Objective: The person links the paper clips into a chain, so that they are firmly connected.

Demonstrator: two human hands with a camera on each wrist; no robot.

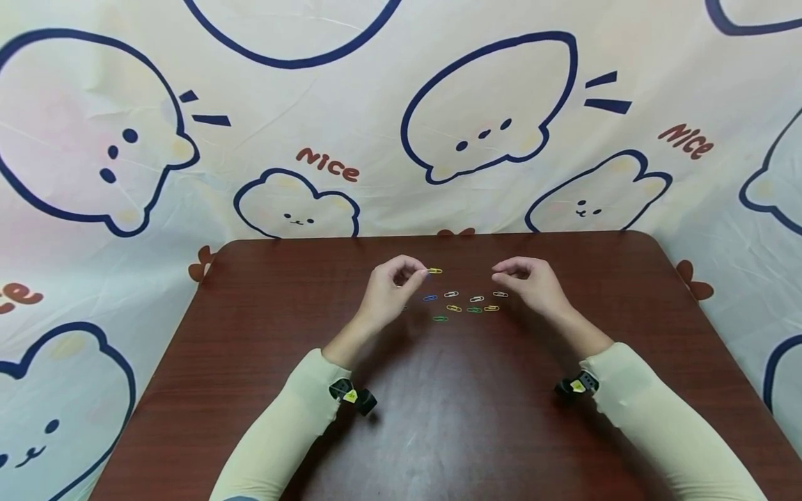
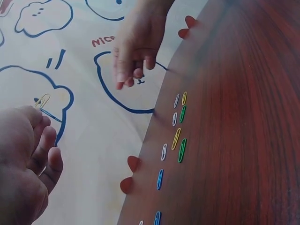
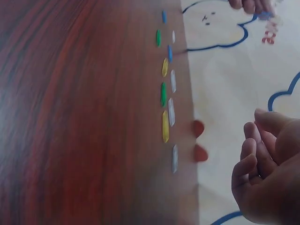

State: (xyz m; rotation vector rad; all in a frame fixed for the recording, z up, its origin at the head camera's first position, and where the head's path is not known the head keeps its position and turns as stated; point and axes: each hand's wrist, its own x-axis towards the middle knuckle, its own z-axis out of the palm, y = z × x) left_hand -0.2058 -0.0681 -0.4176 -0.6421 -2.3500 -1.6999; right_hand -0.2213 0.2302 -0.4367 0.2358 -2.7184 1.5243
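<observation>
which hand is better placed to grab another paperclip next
Probably the right hand: it shows nothing in its fingers and hovers close to the rightmost white paperclip. The left hand is occupied, holding a yellow paperclip at its fingertips.

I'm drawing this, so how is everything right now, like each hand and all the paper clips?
Left hand: raised, pinching
Held yellow clip: off the table, in the left fingertips
Blue bit at those fingertips: maybe another clip, too blurred to tell
Right hand: raised, fingers loosely bent, nothing seen in it
Two yellow table clips: lying flat
Two green clips: lying flat
Two blue table clips: lying flat
Four white clips: lying flat
</observation>
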